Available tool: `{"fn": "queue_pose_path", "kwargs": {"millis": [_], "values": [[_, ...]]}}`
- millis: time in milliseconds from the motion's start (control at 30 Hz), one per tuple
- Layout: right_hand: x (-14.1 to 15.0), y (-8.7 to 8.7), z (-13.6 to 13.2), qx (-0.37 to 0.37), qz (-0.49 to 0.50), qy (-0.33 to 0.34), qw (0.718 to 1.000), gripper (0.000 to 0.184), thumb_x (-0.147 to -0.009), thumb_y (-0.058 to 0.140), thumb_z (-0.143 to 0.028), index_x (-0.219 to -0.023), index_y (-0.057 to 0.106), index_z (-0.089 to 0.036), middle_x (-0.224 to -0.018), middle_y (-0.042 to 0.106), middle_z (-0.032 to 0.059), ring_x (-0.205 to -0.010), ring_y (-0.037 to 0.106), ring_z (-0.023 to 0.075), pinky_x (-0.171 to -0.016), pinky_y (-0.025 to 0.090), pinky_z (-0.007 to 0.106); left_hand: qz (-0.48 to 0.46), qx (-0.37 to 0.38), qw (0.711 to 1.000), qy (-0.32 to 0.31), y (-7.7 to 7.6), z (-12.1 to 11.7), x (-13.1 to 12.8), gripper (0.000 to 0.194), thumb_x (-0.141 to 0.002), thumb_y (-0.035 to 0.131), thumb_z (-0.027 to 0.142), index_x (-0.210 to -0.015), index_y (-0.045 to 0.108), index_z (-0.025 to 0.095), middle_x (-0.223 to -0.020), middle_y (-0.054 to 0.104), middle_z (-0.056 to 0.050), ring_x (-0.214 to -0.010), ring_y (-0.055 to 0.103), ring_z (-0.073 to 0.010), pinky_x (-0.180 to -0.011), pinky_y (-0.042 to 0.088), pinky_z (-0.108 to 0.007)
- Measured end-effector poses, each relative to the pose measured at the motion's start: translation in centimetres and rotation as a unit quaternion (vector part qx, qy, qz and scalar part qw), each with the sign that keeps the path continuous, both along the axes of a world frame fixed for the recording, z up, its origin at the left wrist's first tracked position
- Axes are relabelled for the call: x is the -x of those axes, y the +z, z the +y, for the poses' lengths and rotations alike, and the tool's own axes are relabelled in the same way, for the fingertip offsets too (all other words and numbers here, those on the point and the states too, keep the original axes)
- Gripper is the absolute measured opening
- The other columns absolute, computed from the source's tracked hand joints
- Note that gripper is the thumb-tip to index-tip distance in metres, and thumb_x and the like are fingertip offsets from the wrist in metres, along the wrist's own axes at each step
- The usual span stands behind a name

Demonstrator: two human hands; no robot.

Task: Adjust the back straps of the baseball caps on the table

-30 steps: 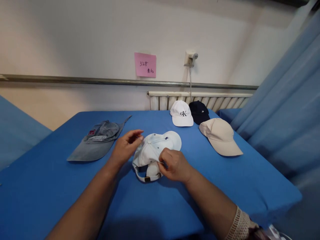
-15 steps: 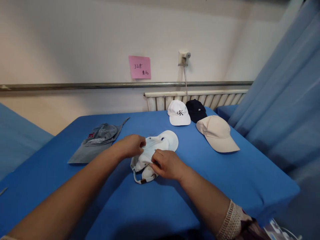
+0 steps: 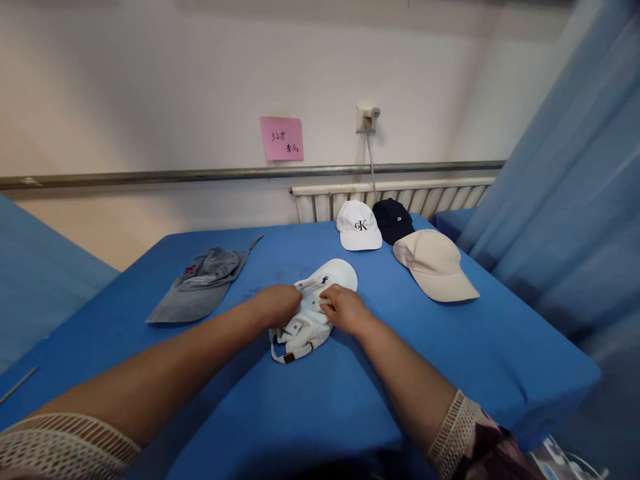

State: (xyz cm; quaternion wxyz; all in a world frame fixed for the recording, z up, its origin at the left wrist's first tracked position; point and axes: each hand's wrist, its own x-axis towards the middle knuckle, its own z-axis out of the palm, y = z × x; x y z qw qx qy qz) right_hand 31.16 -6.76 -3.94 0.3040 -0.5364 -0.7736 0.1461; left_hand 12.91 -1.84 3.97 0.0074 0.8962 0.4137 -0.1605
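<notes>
A white cap (image 3: 313, 313) with a small dark logo lies crumpled in the middle of the blue table (image 3: 250, 400), brim pointing away from me. My left hand (image 3: 277, 305) is closed on the cap's crown from the left. My right hand (image 3: 345, 309) pinches the crown fabric from the right, close to the brim. The two hands nearly meet over the cap, and its strap with a dark buckle sticks out toward me.
A flattened grey cap (image 3: 203, 283) lies at the left. At the back right sit a white cap with letters (image 3: 358, 225), a dark navy cap (image 3: 393, 219) and a beige cap (image 3: 434, 264). Blue curtain (image 3: 565, 187) hangs right; a radiator (image 3: 395, 197) lines the wall.
Both hands have moved forward onto the cap's crown and closed toward each other. The left hand, earlier with loose fingers beside the cap, now grips it. The cap looks flatter.
</notes>
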Motion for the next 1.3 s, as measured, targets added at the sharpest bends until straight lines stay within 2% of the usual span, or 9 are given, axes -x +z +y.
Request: {"fn": "queue_pose_path", "kwargs": {"millis": [233,367,500,633,800,1000,1133,1200,1300], "values": [[-0.1,1.0,-0.2,-0.147,0.125,-0.046,0.980,0.023,-0.088,0.055,-0.024,-0.109,0.062,-0.021,-0.109,0.064,0.0086,-0.103,0.059,0.0220,-0.091,0.047,0.035,-0.216,-0.064,0.974,0.013,6.8,0.5,2.1,0.021,-0.075,0.055,0.027,-0.090,0.066,0.018,-0.084,0.070,-0.004,-0.074,0.063,-0.0185,-0.070,0.046,-0.028],[-1.0,1.8,-0.4,-0.219,0.181,-0.058,0.957,0.025,-0.087,0.055,-0.023,-0.112,0.060,-0.022,-0.115,0.061,0.0099,-0.111,0.056,0.0231,-0.099,0.045,0.041,-0.285,-0.102,0.953,-0.022,8.8,-0.7,2.0,0.019,-0.078,0.054,0.030,-0.088,0.065,0.018,-0.087,0.068,-0.004,-0.079,0.062,-0.0180,-0.076,0.045,-0.029],[-1.7,2.1,-0.3,-0.228,0.179,-0.022,0.957,0.031,-0.084,0.062,-0.027,-0.114,0.058,-0.022,-0.121,0.059,0.0104,-0.114,0.054,0.0239,-0.101,0.043,0.042,-0.261,-0.117,0.954,-0.088,9.1,-1.8,1.6,0.017,-0.080,0.054,0.028,-0.089,0.064,0.018,-0.085,0.066,-0.004,-0.078,0.060,-0.0176,-0.073,0.043,-0.029],[-1.5,2.1,-0.3,-0.207,0.165,0.023,0.964,0.004,-0.085,0.058,-0.022,-0.089,0.060,-0.021,-0.103,0.065,0.0071,-0.101,0.059,0.0213,-0.091,0.045,0.038,-0.247,-0.104,0.954,-0.133,9.3,-2.0,1.8,0.015,-0.082,0.053,0.025,-0.092,0.062,0.018,-0.085,0.064,-0.003,-0.078,0.059,-0.0166,-0.071,0.042,-0.028],[-1.2,3.4,-1.8,-0.207,0.180,0.007,0.962,0.008,-0.081,0.055,-0.015,-0.078,0.051,-0.022,-0.086,0.062,0.0043,-0.082,0.058,0.0182,-0.078,0.046,0.032,-0.241,-0.113,0.956,-0.124,9.6,-1.1,2.1,0.015,-0.082,0.054,0.024,-0.094,0.061,0.018,-0.085,0.064,-0.003,-0.075,0.058,-0.0158,-0.070,0.041,-0.027],[-1.6,4.4,-4.2,-0.099,0.168,0.120,0.973,0.013,-0.081,0.056,-0.016,-0.071,0.050,-0.021,-0.070,0.053,-0.0020,-0.059,0.049,0.0114,-0.057,0.040,0.024,-0.233,-0.050,0.964,-0.121,7.6,-0.6,1.1,0.017,-0.079,0.054,0.019,-0.094,0.061,0.018,-0.086,0.064,-0.003,-0.074,0.058,-0.0150,-0.068,0.042,-0.025],[-2.0,3.2,-2.8,-0.109,0.222,0.024,0.969,0.004,-0.085,0.057,-0.024,-0.085,0.059,-0.021,-0.085,0.061,0.0022,-0.073,0.056,0.0140,-0.066,0.044,0.026,-0.217,-0.038,0.961,-0.168,6.0,-0.6,0.3,0.016,-0.080,0.052,0.016,-0.094,0.058,0.018,-0.089,0.062,-0.003,-0.075,0.058,-0.0145,-0.068,0.042,-0.024],[-2.3,2.3,-1.7,-0.100,0.245,-0.033,0.964,0.019,-0.083,0.061,-0.028,-0.100,0.061,-0.021,-0.100,0.062,0.0053,-0.082,0.059,0.0163,-0.069,0.045,0.027,-0.207,-0.045,0.958,-0.192,5.8,-0.4,-0.2,0.016,-0.080,0.051,0.015,-0.094,0.058,0.019,-0.091,0.062,-0.004,-0.076,0.058,-0.0148,-0.069,0.042,-0.024],[-2.5,1.0,-0.4,-0.026,0.221,-0.033,0.974,0.015,-0.082,0.061,-0.034,-0.087,0.064,-0.020,-0.081,0.061,0.0010,-0.071,0.056,0.0150,-0.063,0.043,0.026,-0.213,-0.051,0.954,-0.204,6.0,-0.1,-0.9,0.016,-0.081,0.051,0.015,-0.094,0.058,0.019,-0.092,0.063,-0.004,-0.079,0.059,-0.0163,-0.071,0.042,-0.026]]}}
